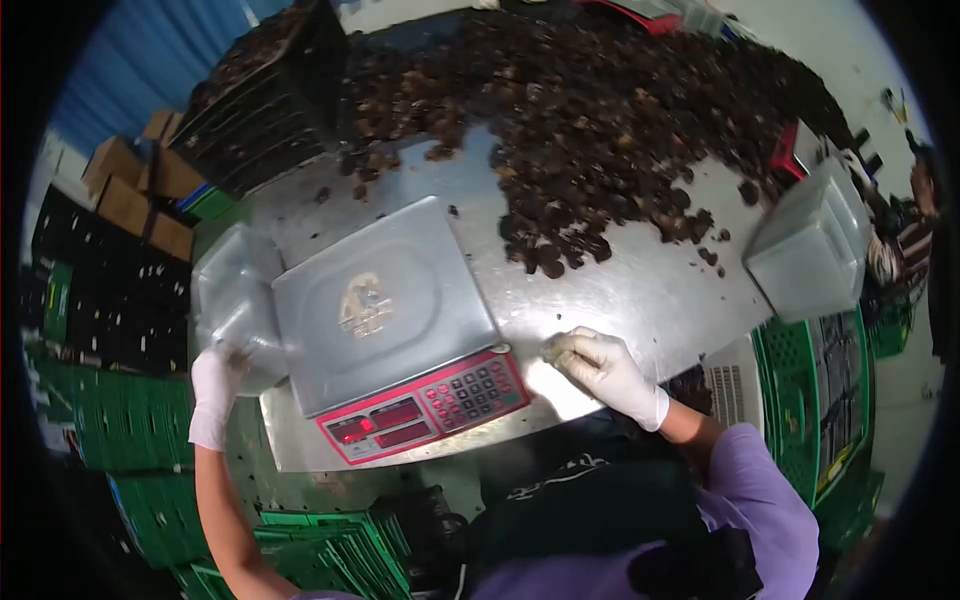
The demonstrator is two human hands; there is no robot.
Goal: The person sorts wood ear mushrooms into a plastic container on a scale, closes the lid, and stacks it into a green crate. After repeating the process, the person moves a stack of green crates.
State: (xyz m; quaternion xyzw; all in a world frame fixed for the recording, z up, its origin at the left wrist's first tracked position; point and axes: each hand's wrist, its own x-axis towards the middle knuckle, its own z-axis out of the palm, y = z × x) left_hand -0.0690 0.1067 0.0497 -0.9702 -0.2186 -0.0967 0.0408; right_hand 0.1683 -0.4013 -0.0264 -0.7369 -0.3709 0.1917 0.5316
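Observation:
At the left edge of the metal table, my left hand [215, 388], in a white glove, has its fingers closed on the near rim of the clear plastic containers [240, 270]. My right hand [607, 372], gloved too, is over the table just right of the scale, fingers curled together; whatever they may hold is too small to tell. Between both hands stands a red-edged digital scale [395, 310], with only a marking on its grey plate and red digits lit on its display. Dark, glossy mushroom-like pieces [590, 130] are heaped beyond it.
A black crate [265, 120] of dark pieces stands at the back left. Another clear container [815, 240] and a second red-edged scale [795, 150] are at the right. Green crates [130, 415] are stacked left of the metal table [640, 290]. Another person's striped sleeve [910, 240] shows at far right.

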